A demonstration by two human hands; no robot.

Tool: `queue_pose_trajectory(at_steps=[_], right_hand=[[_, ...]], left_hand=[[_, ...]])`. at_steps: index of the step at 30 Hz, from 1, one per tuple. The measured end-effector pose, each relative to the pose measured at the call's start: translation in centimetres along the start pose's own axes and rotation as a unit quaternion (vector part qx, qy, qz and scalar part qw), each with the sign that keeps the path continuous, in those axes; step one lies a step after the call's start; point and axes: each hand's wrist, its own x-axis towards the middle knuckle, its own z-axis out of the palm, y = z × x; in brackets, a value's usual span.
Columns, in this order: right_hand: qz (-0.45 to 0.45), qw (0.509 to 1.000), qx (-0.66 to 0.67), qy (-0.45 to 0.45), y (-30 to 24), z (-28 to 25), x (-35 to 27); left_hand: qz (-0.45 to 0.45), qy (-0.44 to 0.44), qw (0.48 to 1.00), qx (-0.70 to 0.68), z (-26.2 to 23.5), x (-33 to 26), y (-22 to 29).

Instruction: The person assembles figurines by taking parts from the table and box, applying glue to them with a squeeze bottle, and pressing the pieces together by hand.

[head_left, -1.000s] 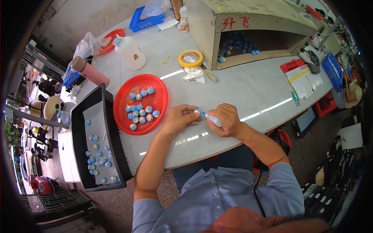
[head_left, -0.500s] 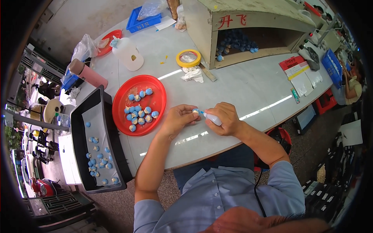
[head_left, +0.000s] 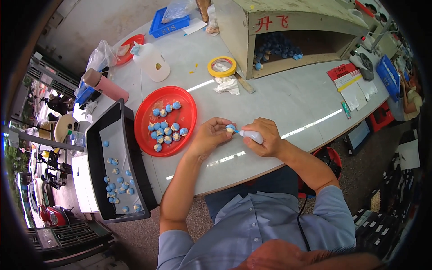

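Note:
Between the thumb and fingers of my left hand is a small blue and cream ball-shaped piece. My right hand is wrapped round a small white squeeze bottle, its thin blue tip pointing left and meeting or nearly meeting the piece. Both hands are over the grey table near its front edge. Left of them, a round red tray carries several similar blue and cream pieces. More of these pieces lie scattered in a black bin at the far left.
A yellow tape roll, crumpled tissue, white jug and pink bottle stand farther back. An open-fronted box holds many blue pieces. Papers lie at the right; another person sits beyond.
The whole view has shifted slightly, moving the table's contents to the right in the picture. My left hand still pinches the piece, and the bottle tip stays at it.

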Motion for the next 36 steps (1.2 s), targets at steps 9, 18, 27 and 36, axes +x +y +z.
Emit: queue_pose_trajectory(at_steps=[9,18,27,36], right_hand=[[0.036,0.999,-0.008,-0.034,-0.3,-0.3,0.0],[0.041,0.999,-0.005,-0.024,0.1,-0.3,0.0],[0.224,0.970,0.077,0.052,-1.1,-2.9,-0.3],[0.364,0.916,-0.070,0.157,2.0,-12.7,-4.9]], left_hand=[[0.008,-0.005,1.000,0.002,-0.2,0.1,-0.3],[0.000,-0.011,1.000,-0.027,-0.6,0.1,-0.1],[0.001,-0.038,0.997,-0.065,-0.1,0.0,0.1],[-0.010,-0.039,0.996,-0.083,0.3,0.0,0.4]])
